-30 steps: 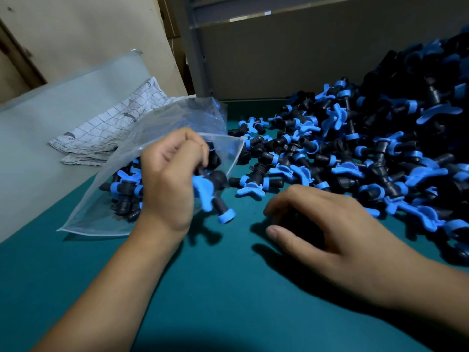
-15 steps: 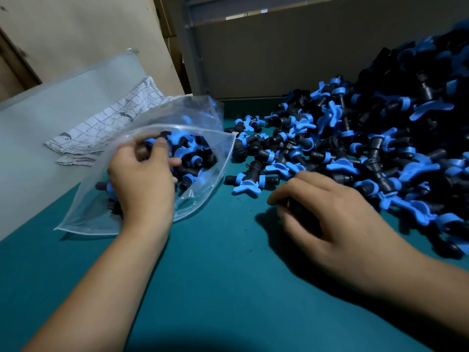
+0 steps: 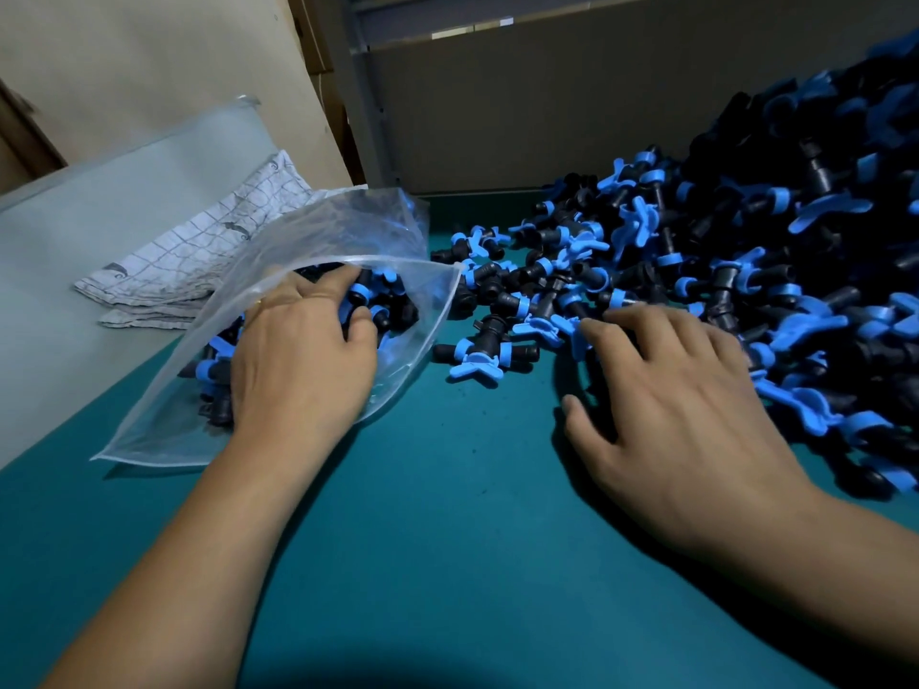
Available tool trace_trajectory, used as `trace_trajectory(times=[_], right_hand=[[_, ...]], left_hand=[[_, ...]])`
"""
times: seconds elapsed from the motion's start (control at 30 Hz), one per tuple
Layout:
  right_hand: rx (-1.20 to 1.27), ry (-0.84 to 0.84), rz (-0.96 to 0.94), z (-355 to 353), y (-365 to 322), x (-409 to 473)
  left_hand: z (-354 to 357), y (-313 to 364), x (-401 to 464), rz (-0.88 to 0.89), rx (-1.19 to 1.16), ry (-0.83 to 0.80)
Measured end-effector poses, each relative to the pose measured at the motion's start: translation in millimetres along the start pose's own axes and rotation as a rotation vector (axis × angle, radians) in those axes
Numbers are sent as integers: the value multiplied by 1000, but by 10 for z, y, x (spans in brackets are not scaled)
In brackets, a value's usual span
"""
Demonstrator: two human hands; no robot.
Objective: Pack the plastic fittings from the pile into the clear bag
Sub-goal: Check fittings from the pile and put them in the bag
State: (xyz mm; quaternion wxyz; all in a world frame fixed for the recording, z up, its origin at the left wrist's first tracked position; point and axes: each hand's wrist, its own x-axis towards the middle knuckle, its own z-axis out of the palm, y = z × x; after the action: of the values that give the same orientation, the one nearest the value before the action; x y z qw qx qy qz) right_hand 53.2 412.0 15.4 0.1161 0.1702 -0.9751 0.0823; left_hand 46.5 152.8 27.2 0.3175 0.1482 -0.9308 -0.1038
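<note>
A clear bag (image 3: pixel 159 430) lies on the green table top (image 3: pixel 447 539) at the left, its mouth facing the pile. Black and blue fittings (image 3: pixel 393 310) fill it partway. My left hand (image 3: pixel 303 360) reaches into the mouth, its fingers spread loosely on the fittings inside. The big pile of fittings (image 3: pixel 746 271) covers the right and back of the table. My right hand (image 3: pixel 671 405) lies at the pile's near edge, fingers stretched out, their tips touching fittings. One loose fitting (image 3: pixel 477 360) sits between bag and right hand.
A folded patterned cloth (image 3: pixel 199 261) lies behind the bag on a pale board (image 3: pixel 99 206). A metal post (image 3: pixel 363 92) and a brown back panel (image 3: pixel 547 101) close off the far side. The green surface runs on toward me.
My left hand carried fittings from beside the bag into its mouth and let them go. My right hand slid forward to the pile and its fingers straightened.
</note>
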Motion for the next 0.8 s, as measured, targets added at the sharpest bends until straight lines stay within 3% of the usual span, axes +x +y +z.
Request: trace_trajectory(times=[0.3, 0.57, 0.7, 0.8], right_hand=[[76, -7, -212, -12, 15, -3], [394, 159, -240, -35, 39, -1], [219, 197, -121, -41, 12, -34], [88, 110, -88, -90, -25, -56]], left_hand=[[24, -27, 9, 11, 289, -124], [52, -93, 48, -41, 380, -159], [-18, 13, 19, 29, 163, 66], [-85, 108, -41, 141, -76, 258]])
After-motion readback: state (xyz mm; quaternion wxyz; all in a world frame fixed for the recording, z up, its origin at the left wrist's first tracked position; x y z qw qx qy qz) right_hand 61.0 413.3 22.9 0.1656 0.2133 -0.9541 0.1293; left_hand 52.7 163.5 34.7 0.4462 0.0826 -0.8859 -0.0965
